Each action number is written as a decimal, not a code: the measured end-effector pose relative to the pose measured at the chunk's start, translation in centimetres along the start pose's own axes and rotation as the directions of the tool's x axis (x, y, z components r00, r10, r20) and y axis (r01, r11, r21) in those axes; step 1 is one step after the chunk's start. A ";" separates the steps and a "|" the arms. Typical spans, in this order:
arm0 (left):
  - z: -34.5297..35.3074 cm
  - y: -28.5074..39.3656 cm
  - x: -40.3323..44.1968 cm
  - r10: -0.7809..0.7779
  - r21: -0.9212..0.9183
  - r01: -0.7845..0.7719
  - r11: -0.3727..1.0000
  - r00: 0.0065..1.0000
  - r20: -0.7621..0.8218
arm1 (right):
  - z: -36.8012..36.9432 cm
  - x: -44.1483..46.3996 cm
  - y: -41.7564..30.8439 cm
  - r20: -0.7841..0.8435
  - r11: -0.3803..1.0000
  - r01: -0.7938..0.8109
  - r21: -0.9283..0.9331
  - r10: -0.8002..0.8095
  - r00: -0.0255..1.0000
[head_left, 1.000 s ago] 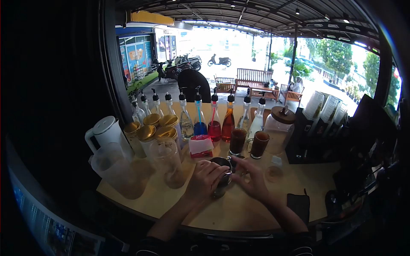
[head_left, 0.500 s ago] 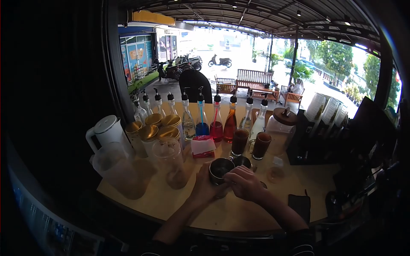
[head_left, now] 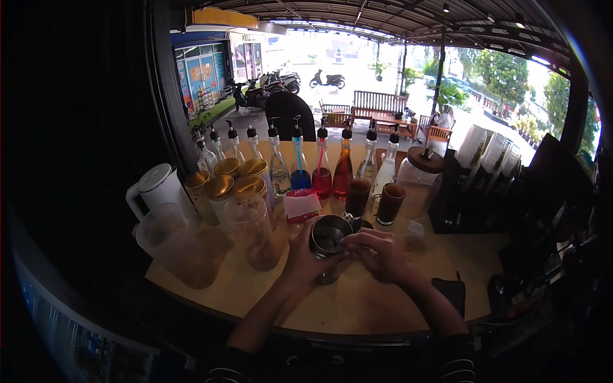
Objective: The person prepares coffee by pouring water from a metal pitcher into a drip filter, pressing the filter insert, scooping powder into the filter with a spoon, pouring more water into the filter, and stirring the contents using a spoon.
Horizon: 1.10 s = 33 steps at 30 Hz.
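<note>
My left hand (head_left: 304, 255) is wrapped round a dark-looking metal cup (head_left: 330, 235), its open mouth facing up toward me. At the cup's right rim, the fingers of my right hand (head_left: 377, 252) are pinched together; what they hold, if anything, is too small to make out. Another dark round vessel (head_left: 361, 225) is partly hidden behind my right fingers. Beyond the hands stand two glass mugs of brown drink, one (head_left: 357, 196) on the left and one (head_left: 390, 203) on the right. A red and white packet (head_left: 302, 207) lies just past my left hand.
A row of pump bottles (head_left: 322, 172) spans the table's back. Gold-lidded jars (head_left: 220, 188), a white jug (head_left: 165, 191), a clear pitcher (head_left: 167, 239) and a clear container (head_left: 250, 223) are at left. A wooden-lidded jar (head_left: 419, 182), cup stacks (head_left: 471, 147) and a dark cloth (head_left: 449, 295) are at right.
My left hand has gone from the cup's top to its side, and the cup's mouth has come into view. My right hand has closed from spread fingers and moved to the rim.
</note>
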<state>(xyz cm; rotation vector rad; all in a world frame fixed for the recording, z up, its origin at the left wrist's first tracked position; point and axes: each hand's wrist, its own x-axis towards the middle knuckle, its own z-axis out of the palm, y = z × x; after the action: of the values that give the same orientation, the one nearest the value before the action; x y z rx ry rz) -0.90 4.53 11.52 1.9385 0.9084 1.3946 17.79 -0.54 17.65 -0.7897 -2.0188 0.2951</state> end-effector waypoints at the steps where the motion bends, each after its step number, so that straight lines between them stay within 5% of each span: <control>1: -0.2 0.3 0.4 -0.004 0.000 0.004 1.000 1.000 0.005 | -0.1 0.0 -0.2 0.033 1.000 0.000 0.000 0.000 0.999; 7: -1.7 0.5 1.5 0.208 0.058 -0.210 0.976 0.978 0.032 | -0.8 0.5 -0.4 0.024 1.000 -0.012 0.026 0.011 1.000; 13: -2.5 1.3 2.0 0.164 0.044 -0.171 0.984 0.977 0.134 | -1.2 1.2 -0.6 -0.102 0.999 0.028 0.045 -0.024 0.994; 19: -3.3 1.6 2.5 0.200 0.142 -0.234 0.962 0.955 0.219 | -1.8 1.2 -0.8 0.046 0.992 -0.051 0.117 0.046 0.998; 21: -3.4 1.7 2.4 0.212 0.155 -0.249 0.956 0.952 0.219 | -2.1 1.3 -0.6 0.059 0.957 -0.190 0.220 0.182 0.982; 22: -3.4 1.9 2.4 0.218 0.158 -0.254 0.954 0.952 0.214 | -1.7 1.4 -0.5 0.043 0.983 -0.068 0.170 0.061 0.997; 25: -3.6 2.1 2.4 0.221 0.180 -0.262 0.948 0.951 0.217 | -2.5 2.0 -0.9 0.087 0.994 -0.072 0.087 0.065 0.994; 26: -3.6 2.0 2.4 0.213 0.200 -0.258 0.945 0.951 0.224 | -3.2 2.3 -1.6 0.112 0.973 -0.191 0.133 0.176 0.978; 33: -3.3 2.4 2.2 0.275 0.235 -0.329 0.915 0.932 0.236 | -4.3 4.7 -1.8 0.259 0.991 -0.135 0.022 0.125 0.958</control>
<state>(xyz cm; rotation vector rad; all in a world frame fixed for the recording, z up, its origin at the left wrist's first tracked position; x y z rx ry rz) -3.15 5.04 15.53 2.4663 0.7566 1.2590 18.89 0.65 24.04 -0.8994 -2.1985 0.5357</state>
